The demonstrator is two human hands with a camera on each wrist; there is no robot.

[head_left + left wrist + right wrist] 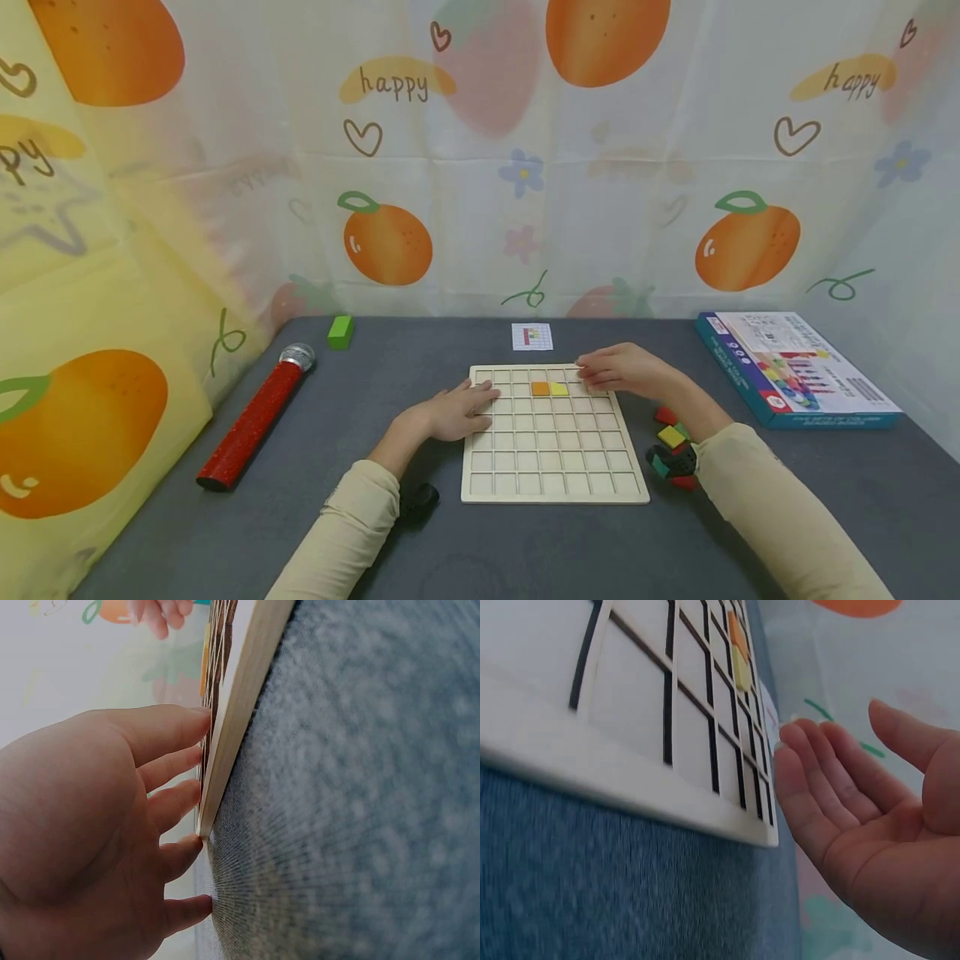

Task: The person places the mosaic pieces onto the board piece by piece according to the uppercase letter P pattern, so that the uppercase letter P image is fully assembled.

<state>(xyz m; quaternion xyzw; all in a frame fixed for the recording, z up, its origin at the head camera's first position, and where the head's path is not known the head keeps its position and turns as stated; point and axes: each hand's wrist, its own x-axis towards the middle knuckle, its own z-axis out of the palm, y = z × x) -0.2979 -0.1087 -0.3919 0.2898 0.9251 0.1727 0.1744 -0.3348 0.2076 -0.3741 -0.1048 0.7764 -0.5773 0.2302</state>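
Observation:
A pale wooden grid board (555, 483) lies on the dark table. One orange tile (540, 388) and one yellow tile (559, 388) sit side by side in its upper rows. My left hand (453, 412), fingers spread and fairly straight, rests at the board's left edge; in the left wrist view its fingertips (196, 720) touch along that side. Over the upper right corner is my right hand (626, 369), palm down. In the right wrist view the right hand (870, 817) has loosely bent fingers, thumb apart, and nothing between them.
Beside the right forearm lie several red, yellow and green pieces (671, 436). A small pattern card (532, 337) is behind the board. Farther left are a red microphone (255, 421) and a green block (341, 332). A flat blue box (817, 375) occupies the back right.

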